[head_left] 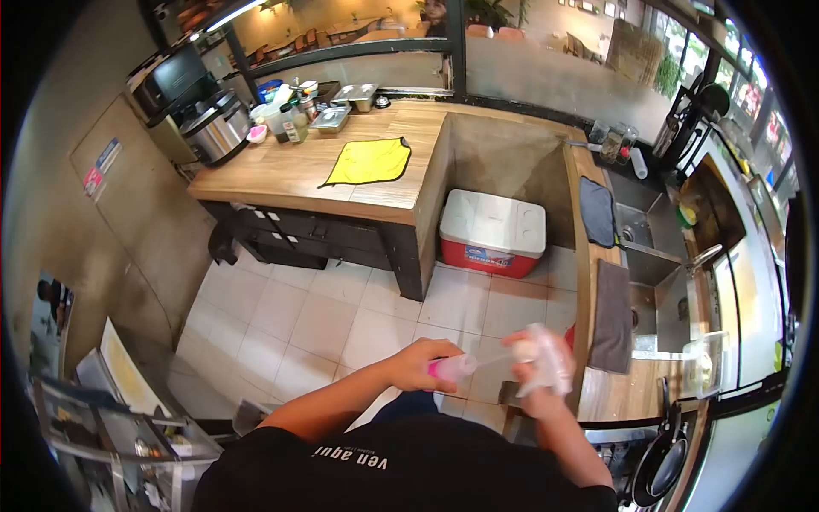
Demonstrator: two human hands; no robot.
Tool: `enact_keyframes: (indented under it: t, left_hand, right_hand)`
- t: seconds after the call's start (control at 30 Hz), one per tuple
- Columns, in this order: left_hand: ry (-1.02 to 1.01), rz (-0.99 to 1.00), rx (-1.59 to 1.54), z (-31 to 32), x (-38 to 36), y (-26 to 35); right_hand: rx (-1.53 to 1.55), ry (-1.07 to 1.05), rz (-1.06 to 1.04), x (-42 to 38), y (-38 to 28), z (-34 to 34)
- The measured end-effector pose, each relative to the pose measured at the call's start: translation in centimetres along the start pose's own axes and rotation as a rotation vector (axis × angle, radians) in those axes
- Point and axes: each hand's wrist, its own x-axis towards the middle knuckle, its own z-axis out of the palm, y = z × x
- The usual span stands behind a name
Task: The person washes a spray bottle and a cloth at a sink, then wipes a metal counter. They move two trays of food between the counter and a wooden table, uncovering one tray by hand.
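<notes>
My left hand is wrapped round a small translucent bottle with a pink part showing by the fingers. It is tilted, its mouth toward my right hand. My right hand, smeared a little by motion, grips a whitish trigger spray head. A thin pale tube runs between the spray head and the bottle; the two are apart. Both hands are in front of my body, above the tiled floor. A yellow cloth lies spread on the wooden counter ahead.
A red cooler with a white lid stands on the floor ahead. To the right, a grey towel and a blue-grey cloth hang by the metal sinks. Black pans are at lower right, a metal rack at lower left.
</notes>
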Motion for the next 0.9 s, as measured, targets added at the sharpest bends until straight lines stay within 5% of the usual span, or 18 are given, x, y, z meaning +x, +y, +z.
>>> enact_keyframes:
  t: [0.07,0.1,0.17,0.43,0.5,0.53,0.57,0.6,0.63,0.67,0.7,0.73,0.9]
  left_hand:
    - [-0.047,0.124,0.123,0.5,0.4,-1.0]
    - [-0.043,0.172,0.125,-6.7,10.8,-5.4]
    - [-0.094,0.188,0.095,-9.5,15.1,-7.0]
    - [-0.355,0.208,0.144,-16.6,35.0,-4.3]
    - [-0.338,0.308,0.08,-14.6,40.4,-4.6]
    - [-0.278,0.405,0.131,-13.3,43.1,-5.1]
    - [-0.244,0.508,0.151,-11.9,46.1,-5.9]
    - [-0.309,0.391,0.159,-11.5,48.0,-2.2]
    - [-0.341,0.416,0.115,-10.0,50.4,-1.0]
    - [-0.36,0.357,0.09,-8.7,52.5,1.0]
    - [-0.368,0.402,0.042,-7.0,54.3,3.3]
    - [-0.38,0.338,-0.076,-5.8,55.2,3.6]
    - [-0.419,0.376,-0.233,-1.8,64.6,10.0]
  right_hand:
    - [-0.068,0.182,-0.024,-2.0,-2.3,-2.5]
    - [-0.058,0.279,0.009,6.6,3.2,-5.8]
    - [0.394,0.681,-0.166,9.3,4.4,-9.4]
    - [-0.191,1.125,-0.353,5.5,0.0,-27.1]
    - [0.092,1.337,-0.402,4.3,1.3,-30.9]
    - [-0.482,1.089,-0.405,2.2,3.1,-33.8]
    - [-0.828,1.303,-0.018,-1.5,4.3,-36.2]
    - [-1.325,1.389,0.739,1.7,3.4,-35.6]
    - [-1.267,1.294,0.717,4.9,2.9,-36.0]
    - [-1.601,1.259,0.571,1.1,8.8,-39.2]
    - [-0.979,1.322,0.288,5.0,9.3,-40.5]
    - [-0.761,1.111,0.283,4.4,12.2,-42.1]
    - [-0.955,0.818,0.644,8.6,19.6,-48.6]
